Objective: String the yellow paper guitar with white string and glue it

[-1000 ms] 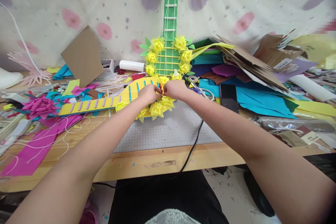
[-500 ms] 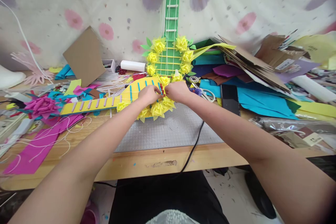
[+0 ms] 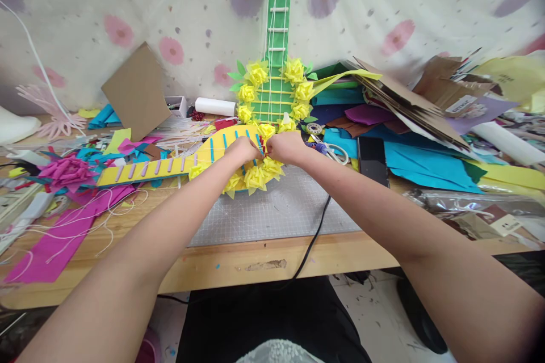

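A yellow paper guitar [image 3: 217, 153] lies flat with its neck to the left. Blue strips cross its body, lilac strips cross its neck, and yellow paper roses [image 3: 255, 177] edge it. My left hand [image 3: 243, 150] is closed over the right part of the body, fingertips pinched. Beside it, my right hand [image 3: 284, 147] is curled at the body's right end, near small red pieces [image 3: 263, 145]. The two hands' fingertips almost meet. Whatever they pinch is too small and hidden to name. A thin white string [image 3: 204, 150] runs above the yellow body.
A green paper guitar [image 3: 277, 57] stands upright behind my hands. Scissors [image 3: 338, 154] and a black phone [image 3: 373, 161] lie to the right, by blue paper [image 3: 426, 167] and cardboard. A grey cutting mat [image 3: 298, 210] and black cable [image 3: 314, 238] are in front. Magenta paper [image 3: 63, 244] lies left.
My left hand has turned slightly and its fingers have closed in toward my right hand. My right hand and the yellow guitar stay in place.
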Demonstrator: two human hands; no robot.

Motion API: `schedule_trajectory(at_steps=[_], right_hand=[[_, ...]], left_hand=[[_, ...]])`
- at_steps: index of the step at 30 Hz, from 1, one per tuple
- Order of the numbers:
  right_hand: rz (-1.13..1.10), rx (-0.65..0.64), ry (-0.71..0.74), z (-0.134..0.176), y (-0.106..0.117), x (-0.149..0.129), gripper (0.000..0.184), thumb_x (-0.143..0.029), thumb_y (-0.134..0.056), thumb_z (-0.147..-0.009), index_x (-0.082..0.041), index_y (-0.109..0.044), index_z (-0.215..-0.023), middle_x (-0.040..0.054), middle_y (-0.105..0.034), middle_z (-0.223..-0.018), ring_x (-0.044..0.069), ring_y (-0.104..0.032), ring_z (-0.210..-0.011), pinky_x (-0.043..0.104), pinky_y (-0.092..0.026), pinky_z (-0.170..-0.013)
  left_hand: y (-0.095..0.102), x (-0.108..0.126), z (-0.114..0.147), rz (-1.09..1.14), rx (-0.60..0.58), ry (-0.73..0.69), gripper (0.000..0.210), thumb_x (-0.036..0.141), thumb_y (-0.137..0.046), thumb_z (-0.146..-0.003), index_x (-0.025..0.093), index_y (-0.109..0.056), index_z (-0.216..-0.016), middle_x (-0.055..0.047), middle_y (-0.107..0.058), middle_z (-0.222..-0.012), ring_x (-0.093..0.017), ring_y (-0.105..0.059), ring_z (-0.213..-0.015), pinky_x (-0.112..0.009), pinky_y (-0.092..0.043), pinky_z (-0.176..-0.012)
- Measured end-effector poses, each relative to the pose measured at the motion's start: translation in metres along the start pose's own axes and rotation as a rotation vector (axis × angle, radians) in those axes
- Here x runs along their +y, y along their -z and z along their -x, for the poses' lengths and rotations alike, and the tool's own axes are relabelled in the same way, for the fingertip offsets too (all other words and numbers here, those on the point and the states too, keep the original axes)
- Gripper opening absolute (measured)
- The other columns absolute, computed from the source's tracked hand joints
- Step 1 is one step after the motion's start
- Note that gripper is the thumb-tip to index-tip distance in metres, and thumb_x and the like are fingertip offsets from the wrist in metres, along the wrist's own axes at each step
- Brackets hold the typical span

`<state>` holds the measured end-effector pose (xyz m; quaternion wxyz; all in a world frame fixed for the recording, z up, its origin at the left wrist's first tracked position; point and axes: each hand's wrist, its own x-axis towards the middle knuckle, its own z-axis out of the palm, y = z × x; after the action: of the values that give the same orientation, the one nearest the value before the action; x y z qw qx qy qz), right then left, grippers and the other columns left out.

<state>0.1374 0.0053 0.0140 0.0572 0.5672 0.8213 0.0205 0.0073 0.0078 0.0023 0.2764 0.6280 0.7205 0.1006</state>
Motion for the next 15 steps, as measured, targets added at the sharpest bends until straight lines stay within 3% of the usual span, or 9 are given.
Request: schedule_trajectory(at_steps=[5, 10, 15], right_hand=[[0.028, -0.016, 0.005, 0.0, 0.001, -0.001, 0.03, -0.023, -0.049, -0.078, -0.02, -0.069, -0.1, 0.0135, -0.068, -0.102, 0.026, -0.063, -0.093, 0.03, -0.043, -0.07], [0.077, 0.003, 0.035, 0.001, 0.003, -0.002, 0.028, -0.022, -0.05, -0.079, -0.018, -0.069, -0.099, 0.0145, -0.069, -0.097, 0.025, -0.064, -0.093, 0.029, -0.043, -0.069], [0.11, 0.007, 0.066, 0.001, 0.002, -0.002, 0.028, -0.02, -0.048, -0.079, -0.017, -0.068, -0.098, 0.0146, -0.069, -0.094, 0.025, -0.064, -0.091, 0.03, -0.043, -0.069]], left_hand=[[0.003, 0.007, 0.005, -0.061, -0.02, -0.001, 0.026, 0.033, -0.071, -0.059, 0.021, -0.066, -0.082, -0.005, -0.069, -0.087, -0.022, -0.064, -0.079, -0.031, -0.044, -0.065], [0.0, 0.0, 0.01, -0.162, 0.091, -0.113, 0.041, 0.041, -0.068, -0.063, 0.028, -0.065, -0.102, -0.004, -0.067, -0.103, -0.022, -0.062, -0.09, -0.031, -0.044, -0.073], [-0.003, -0.008, 0.011, -0.232, 0.133, -0.198, 0.033, 0.048, -0.057, -0.074, 0.031, -0.07, -0.099, -0.004, -0.067, -0.104, -0.025, -0.06, -0.097, -0.033, -0.044, -0.077]])
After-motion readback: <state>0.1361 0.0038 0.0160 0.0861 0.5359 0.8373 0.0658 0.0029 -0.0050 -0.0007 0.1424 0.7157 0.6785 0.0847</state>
